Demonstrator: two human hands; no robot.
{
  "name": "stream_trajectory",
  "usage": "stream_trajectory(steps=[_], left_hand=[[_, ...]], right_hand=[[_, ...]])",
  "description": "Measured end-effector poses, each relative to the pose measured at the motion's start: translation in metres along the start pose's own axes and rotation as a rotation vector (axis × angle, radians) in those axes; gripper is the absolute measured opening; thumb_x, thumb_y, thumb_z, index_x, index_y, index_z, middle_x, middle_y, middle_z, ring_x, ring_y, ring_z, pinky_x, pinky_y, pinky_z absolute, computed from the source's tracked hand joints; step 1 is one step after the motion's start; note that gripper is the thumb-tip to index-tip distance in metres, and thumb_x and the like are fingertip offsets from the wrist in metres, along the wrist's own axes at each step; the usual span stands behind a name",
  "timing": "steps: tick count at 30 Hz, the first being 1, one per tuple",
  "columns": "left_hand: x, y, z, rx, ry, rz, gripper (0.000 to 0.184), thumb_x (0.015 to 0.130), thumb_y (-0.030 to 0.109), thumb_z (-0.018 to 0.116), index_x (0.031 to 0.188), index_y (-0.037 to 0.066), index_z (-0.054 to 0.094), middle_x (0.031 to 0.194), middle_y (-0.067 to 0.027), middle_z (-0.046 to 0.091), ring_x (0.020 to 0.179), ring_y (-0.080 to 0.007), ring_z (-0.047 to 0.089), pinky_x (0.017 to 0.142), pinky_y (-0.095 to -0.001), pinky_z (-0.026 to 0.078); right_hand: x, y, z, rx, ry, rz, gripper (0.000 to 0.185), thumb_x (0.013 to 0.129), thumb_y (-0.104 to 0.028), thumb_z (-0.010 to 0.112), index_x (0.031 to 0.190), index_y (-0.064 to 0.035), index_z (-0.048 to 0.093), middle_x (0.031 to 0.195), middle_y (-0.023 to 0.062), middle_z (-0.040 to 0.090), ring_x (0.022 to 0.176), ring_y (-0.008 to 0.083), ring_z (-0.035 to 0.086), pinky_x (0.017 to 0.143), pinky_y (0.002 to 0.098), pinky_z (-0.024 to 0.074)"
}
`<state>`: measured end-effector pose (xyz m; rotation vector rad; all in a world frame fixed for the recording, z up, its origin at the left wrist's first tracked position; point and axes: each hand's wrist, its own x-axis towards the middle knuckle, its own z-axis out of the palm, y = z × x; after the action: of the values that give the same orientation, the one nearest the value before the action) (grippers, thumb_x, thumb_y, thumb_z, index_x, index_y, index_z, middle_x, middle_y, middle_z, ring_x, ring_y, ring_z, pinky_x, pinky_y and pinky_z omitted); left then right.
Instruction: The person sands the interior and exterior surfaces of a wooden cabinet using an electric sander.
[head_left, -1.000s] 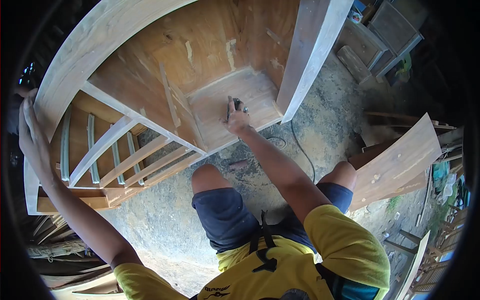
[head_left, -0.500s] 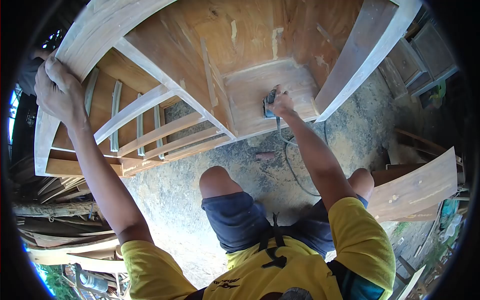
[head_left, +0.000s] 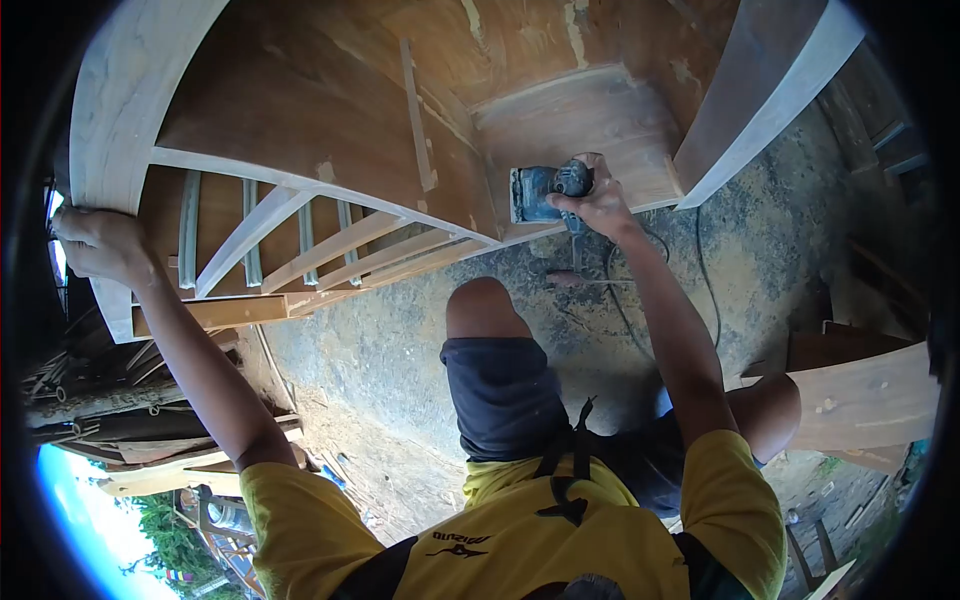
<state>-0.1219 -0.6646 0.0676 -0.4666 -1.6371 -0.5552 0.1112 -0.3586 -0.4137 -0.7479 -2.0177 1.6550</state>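
A blue-green electric sander [head_left: 534,194] with a flat square pad is in my right hand [head_left: 598,208], whose fingers wrap round its dark body. It sits at the front of the bottom panel [head_left: 570,110] inside a large wooden cabinet, near the divider [head_left: 330,110]. The sander's underside is hidden. At the far left, my left hand [head_left: 100,245] is closed round the edge of the cabinet's pale curved outer board [head_left: 120,110]. Its fingertips are hidden behind the wood.
Slatted rails [head_left: 340,255] fill the cabinet's lower left section. A dark power cord [head_left: 710,275] trails over the dusty floor [head_left: 390,370]. A curved plywood sheet [head_left: 870,400] lies at right, and stacked timber [head_left: 100,405] is at left. My bent knee [head_left: 487,308] is close to the cabinet.
The view has shifted and tilted. The sander has turned and moved left towards the divider and the panel's front edge. My left hand now sits lower along the outer board.
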Motion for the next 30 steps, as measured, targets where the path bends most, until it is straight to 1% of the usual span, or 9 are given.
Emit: stream_trajectory(steps=[4,7,12,13,15,17,23,27,30], left_hand=[[0.007,0.026,-0.002,-0.084,-0.096,-0.23,0.063,0.1,0.038,0.032,0.113,-0.012,0.069,0.114,-0.0341,0.068,0.103,-0.0474,0.065,0.091,-0.0565,0.049],[0.003,0.023,-0.001,-0.01,-0.065,-0.204,0.061,0.1,0.036,0.032,0.115,-0.012,0.068,0.115,-0.0345,0.068,0.104,-0.0489,0.064,0.094,-0.0566,0.048],[0.011,0.002,0.002,0.091,-0.06,-0.149,0.061,0.102,0.033,0.029,0.125,-0.008,0.067,0.122,-0.0318,0.067,0.109,-0.0512,0.063,0.101,-0.0569,0.049],[0.01,0.013,-0.001,0.113,-0.091,-0.153,0.059,0.101,0.031,0.03,0.124,-0.01,0.066,0.121,-0.0295,0.067,0.108,-0.042,0.066,0.094,-0.0513,0.055],[0.007,0.03,0.0,-0.014,-0.097,-0.202,0.06,0.101,0.031,0.03,0.126,-0.011,0.064,0.123,-0.029,0.067,0.109,-0.0416,0.066,0.094,-0.0506,0.055],[0.002,0.042,0.0,-0.071,-0.088,-0.276,0.061,0.102,0.031,0.029,0.13,-0.011,0.062,0.126,-0.0278,0.065,0.11,-0.0402,0.066,0.094,-0.0486,0.056],[0.006,0.027,0.001,-0.102,-0.063,-0.274,0.059,0.1,0.031,0.031,0.124,-0.011,0.065,0.122,-0.0271,0.067,0.106,-0.0375,0.065,0.093,-0.0481,0.054],[-0.001,0.032,0.004,-0.091,-0.047,-0.241,0.057,0.1,0.028,0.032,0.119,-0.012,0.067,0.113,-0.0257,0.07,0.097,-0.0349,0.069,0.088,-0.0469,0.056],[0.003,0.029,0.006,-0.092,-0.037,-0.21,0.056,0.099,0.028,0.033,0.118,-0.012,0.067,0.11,-0.0252,0.071,0.094,-0.0343,0.069,0.085,-0.0477,0.056]], right_hand=[[-0.006,-0.02,0.004,0.141,-0.134,-0.086,0.081,0.075,-0.032,0.092,0.136,-0.0046,0.046,0.117,0.0123,0.067,0.105,0.0236,0.068,0.094,0.0343,0.0549],[-0.003,-0.022,0.024,0.49,-0.188,-0.056,0.075,0.08,-0.027,0.087,0.139,-0.0056,0.045,0.115,0.0125,0.068,0.102,0.0233,0.068,0.091,0.0355,0.0554],[-0.012,-0.075,0.042,0.403,-0.174,0.0,0.066,0.086,-0.026,0.08,0.14,-0.0084,0.046,0.107,0.0138,0.069,0.096,0.0232,0.07,0.086,0.0376,0.0562],[-0.015,-0.075,0.059,0.412,-0.154,-0.016,0.066,0.086,-0.027,0.08,0.14,-0.0081,0.046,0.106,0.014,0.069,0.096,0.0243,0.07,0.086,0.0381,0.0563],[-0.015,-0.063,0.075,0.426,-0.133,-0.038,0.067,0.086,-0.028,0.08,0.14,-0.0078,0.047,0.106,0.0143,0.069,0.096,0.0254,0.071,0.085,0.0385,0.0563],[-0.009,-0.044,0.081,0.505,-0.118,0.133,0.067,0.084,-0.029,0.082,0.138,-0.0082,0.049,0.106,0.0145,0.069,0.096,0.0275,0.071,0.086,0.0399,0.0563],[0.01,0.036,0.117,0.418,-0.13,0.324,0.064,0.083,-0.027,0.084,0.133,-0.0107,0.049,0.106,0.0134,0.07,0.094,0.0297,0.071,0.085,0.042,0.0566],[-0.004,-0.071,0.072,0.37,-0.163,0.108,0.069,0.083,-0.026,0.086,0.137,-0.0112,0.046,0.107,0.013,0.07,0.096,0.0259,0.071,0.085,0.0402,0.0564],[0.002,-0.051,0.077,0.465,-0.193,0.104,0.068,0.083,-0.026,0.086,0.136,-0.0098,0.047,0.105,0.0122,0.071,0.095,0.0244,0.072,0.084,0.0394,0.0568]])
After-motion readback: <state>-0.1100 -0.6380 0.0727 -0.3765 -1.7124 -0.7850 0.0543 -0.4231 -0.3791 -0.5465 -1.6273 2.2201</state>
